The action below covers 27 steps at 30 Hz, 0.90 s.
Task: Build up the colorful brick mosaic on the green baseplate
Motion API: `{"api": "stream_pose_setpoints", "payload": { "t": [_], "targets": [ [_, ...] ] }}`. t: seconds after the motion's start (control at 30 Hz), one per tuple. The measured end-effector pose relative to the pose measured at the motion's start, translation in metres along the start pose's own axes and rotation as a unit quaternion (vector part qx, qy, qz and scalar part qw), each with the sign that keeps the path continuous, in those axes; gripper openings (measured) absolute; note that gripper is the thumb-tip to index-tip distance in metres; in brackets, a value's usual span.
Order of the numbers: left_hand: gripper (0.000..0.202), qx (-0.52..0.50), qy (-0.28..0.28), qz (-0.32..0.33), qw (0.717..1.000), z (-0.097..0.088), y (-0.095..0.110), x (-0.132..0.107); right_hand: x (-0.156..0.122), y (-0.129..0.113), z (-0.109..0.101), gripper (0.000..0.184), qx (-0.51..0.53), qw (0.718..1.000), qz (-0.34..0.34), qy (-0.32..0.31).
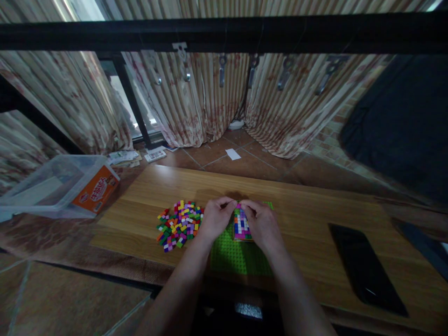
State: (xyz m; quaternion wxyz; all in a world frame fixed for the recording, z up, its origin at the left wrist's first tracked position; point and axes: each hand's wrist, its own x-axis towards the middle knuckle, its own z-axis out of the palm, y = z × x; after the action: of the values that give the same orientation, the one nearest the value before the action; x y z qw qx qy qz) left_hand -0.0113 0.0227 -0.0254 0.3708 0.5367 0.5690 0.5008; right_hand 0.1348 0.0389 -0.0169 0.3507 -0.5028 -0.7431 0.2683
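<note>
A green studded baseplate (238, 256) lies on the wooden table, with a structure of colourful toy bricks (241, 226) standing on it. Both my hands meet over the far end of this structure. My left hand (219, 215) comes in from the left, thumb and index finger pinched at a small pink brick (238, 206). From the other side my right hand (261, 219) reaches the same brick with its fingertips bent together. The fingers partly hide the brick and the top of the structure. Left of my left hand spreads a loose pile of small bricks (180, 224) in many colours.
A clear plastic box (59, 186) with an orange label stands beyond the table's left end. On the right of the wooden table (301, 210) lies a black flat slab (366, 268). A dark metal bar with hooks (224, 35) crosses above, before striped curtains (196, 102).
</note>
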Motion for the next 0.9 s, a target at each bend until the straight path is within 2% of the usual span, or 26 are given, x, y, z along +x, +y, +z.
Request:
{"api": "stream_pose_setpoints", "payload": {
  "t": [0.23, 0.47, 0.9],
  "targets": [
    [0.022, 0.003, 0.01, -0.002, 1.0, 0.0011, 0.0044, -0.0016, -0.0002, -0.0007, -0.0018, 0.027, 0.008, 1.0, -0.001, 0.005],
    [0.02, 0.018, 0.005, 0.023, 1.0, -0.0001, 0.0027, -0.004, -0.0032, 0.0006, -0.0039, 0.025, 0.039, 0.999, 0.01, 0.007],
    [0.019, -0.009, 0.011, -0.017, 1.0, 0.004, 0.0039, -0.0038, -0.0024, -0.0003, -0.0022, 0.029, 0.013, 0.999, 0.013, -0.03]
  ]
}}
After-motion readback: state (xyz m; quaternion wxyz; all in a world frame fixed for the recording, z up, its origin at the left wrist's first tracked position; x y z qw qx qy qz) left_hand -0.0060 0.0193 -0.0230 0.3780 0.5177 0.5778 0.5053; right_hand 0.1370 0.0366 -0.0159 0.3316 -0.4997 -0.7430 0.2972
